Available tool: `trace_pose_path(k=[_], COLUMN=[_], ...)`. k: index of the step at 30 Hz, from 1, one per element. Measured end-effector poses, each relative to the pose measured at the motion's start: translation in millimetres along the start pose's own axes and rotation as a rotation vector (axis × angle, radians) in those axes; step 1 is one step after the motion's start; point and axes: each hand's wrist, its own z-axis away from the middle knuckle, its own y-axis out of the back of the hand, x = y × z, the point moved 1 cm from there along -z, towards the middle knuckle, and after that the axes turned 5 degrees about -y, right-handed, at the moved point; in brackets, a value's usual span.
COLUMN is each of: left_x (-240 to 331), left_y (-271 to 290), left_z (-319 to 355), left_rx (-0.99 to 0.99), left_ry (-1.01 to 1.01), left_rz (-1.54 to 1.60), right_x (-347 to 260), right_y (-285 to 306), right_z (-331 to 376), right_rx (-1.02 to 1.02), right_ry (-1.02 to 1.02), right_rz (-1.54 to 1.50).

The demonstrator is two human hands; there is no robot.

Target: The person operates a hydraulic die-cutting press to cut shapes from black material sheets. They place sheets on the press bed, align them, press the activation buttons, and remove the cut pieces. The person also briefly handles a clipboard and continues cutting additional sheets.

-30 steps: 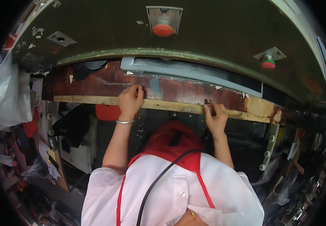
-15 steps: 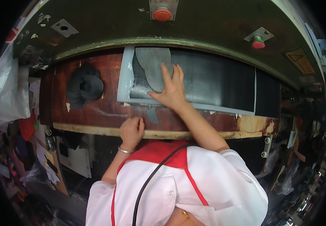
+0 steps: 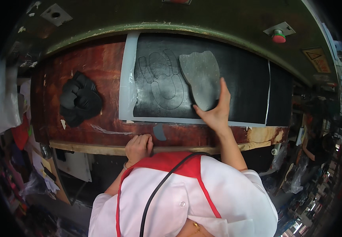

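Observation:
My right hand [image 3: 217, 112] grips a grey, shoe-shaped cutting die [image 3: 202, 79] by its near end, thumb and fingers on either side. The die is over a black sheet [image 3: 242, 87] of smooth material; whether it touches the sheet is hard to tell. Left of the die, cut outlines [image 3: 167, 93] of curved shoe parts show in the sheet. My left hand [image 3: 138, 147] is closed at the board's near edge, and anything inside it is hidden. Just right of it lies a small grey curved scrap [image 3: 160, 132].
A heap of black cut pieces [image 3: 80, 100] sits on the left of the red-brown board [image 3: 107, 79]. White backing [image 3: 127, 85] edges the black sheet. Above the far side hangs a green machine beam [image 3: 218, 17] with a red button [image 3: 278, 36].
My right hand has moved right with the die, uncovering the cut outlines in the black sheet. My left hand stays closed near the edge. The whole view has shifted slightly.

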Motion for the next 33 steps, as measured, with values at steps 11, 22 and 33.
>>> trace_pose_path(k=[11,22,33], left_x=[-23,-66,-68], left_y=[-12,-23,-23], left_z=[-84,-214,-211], left_rx=[0.055,0.196,0.223], left_ry=[0.065,0.078,0.129], left_rz=[-0.038,-0.113,-0.045], right_x=[39,82,95], right_y=[49,61,10], right_z=[-128,-223,-50], right_rx=[0.425,0.747,0.026], right_ry=[-0.02,0.08,0.037], right_rz=[-0.222,0.146,-0.06])
